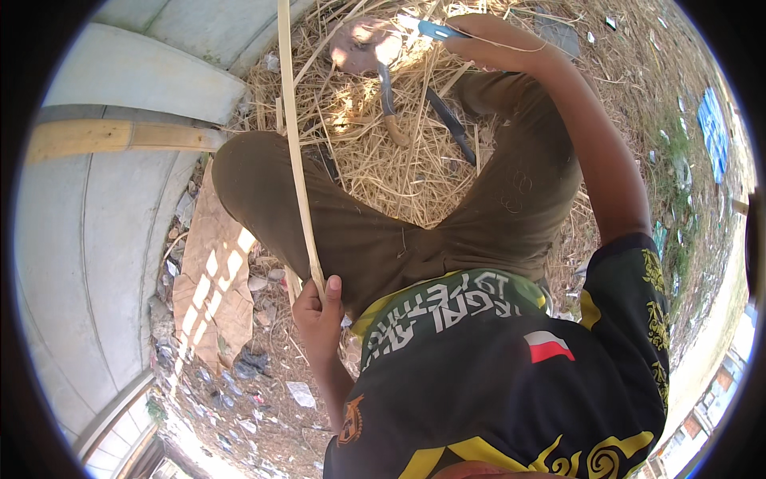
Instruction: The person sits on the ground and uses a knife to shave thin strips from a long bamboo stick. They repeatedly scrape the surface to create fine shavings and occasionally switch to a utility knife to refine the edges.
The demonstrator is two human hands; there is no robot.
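My left hand (317, 319) is closed on the lower end of a long, pale strip of split bamboo or wood (295, 144), thumb on top, beside my left thigh. From there the strip runs up across my left leg and out past the top edge. My right hand (496, 46) reaches out beyond my right knee, closed on a blue-handled cutter (439, 30). Its light tip points left and is lost in glare over the shavings. A thin curled fibre hangs across the right wrist. Between the two hands' reach lies a rounded brown block or stone (363, 48).
Pale shavings (415, 180) cover the ground between my legs. A tool with a dark grip and curved wooden end (388, 104) and a dark rod (451, 124) lie there. On the left stand a concrete wall (56, 239), a bamboo pole (120, 137) and flattened cardboard (215, 295).
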